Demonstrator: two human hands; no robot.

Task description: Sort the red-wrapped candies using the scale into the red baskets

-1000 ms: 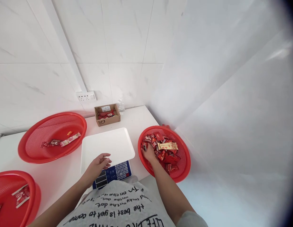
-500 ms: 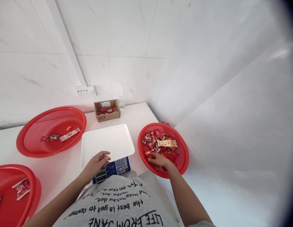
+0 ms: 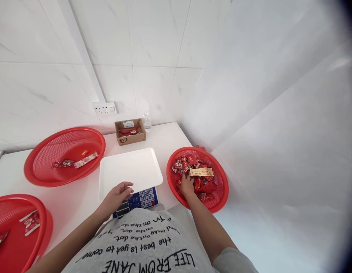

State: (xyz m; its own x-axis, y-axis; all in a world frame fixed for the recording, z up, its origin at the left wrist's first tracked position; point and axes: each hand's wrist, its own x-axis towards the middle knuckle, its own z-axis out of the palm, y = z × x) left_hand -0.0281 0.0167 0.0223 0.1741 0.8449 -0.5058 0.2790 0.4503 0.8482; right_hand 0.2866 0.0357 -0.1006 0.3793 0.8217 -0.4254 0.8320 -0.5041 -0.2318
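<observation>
My right hand (image 3: 186, 185) reaches into a red mesh basket (image 3: 221, 189) at the right, fingers spread down among a heap of red snack packets (image 3: 203, 185). A long yellow packet (image 3: 201, 171) lies on top of the heap. My left hand (image 3: 117, 196) hovers with loosely curled, parted fingers over the near edge of the scale's white tray (image 3: 130, 170), just above the blue keypad (image 3: 142, 199). It holds nothing.
A large red basket (image 3: 45, 174) at the left holds a few packets. Another red basket (image 3: 42, 227) sits at the lower left corner with packets. A small cardboard box (image 3: 130, 132) with red packets stands by the wall under a socket (image 3: 104, 108).
My right hand has shifted within the right basket, from the near rim back up into the packets. The left hand has stayed over the scale.
</observation>
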